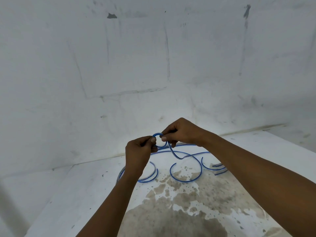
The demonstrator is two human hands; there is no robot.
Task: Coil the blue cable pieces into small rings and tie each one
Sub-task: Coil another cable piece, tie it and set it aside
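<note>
Blue cable was what we held between both hands, raised above the table [256,151] and in front of the white wall [153,57]. We had curled one piece into a small ring [160,140]. Our left hand [139,151] pinched the ring's left side between thumb and bent fingers, and our right hand [181,132] pinched its upper right side, thumb tip pressed against the cable. From under the right hand the loose tail [174,153] of the same piece dropped down toward the table and trailed off to the right.

We judged the step to be coiling: the ring was formed but not tied, and the tail hung free. The next move, as we saw it, called for the left hand to hold the ring firmly while the right fed the tail round or through it and pulled it snug. This cable looked springy, so a slack pinch would likely let the ring open.

Other pieces lay on the table below: a curved pair [150,177] near the left wrist, an open hoop [186,178] in the middle, and short ends [217,167] at the right. None of these looked tied. A brown stain [179,211] spread over the near part of the table.
</note>
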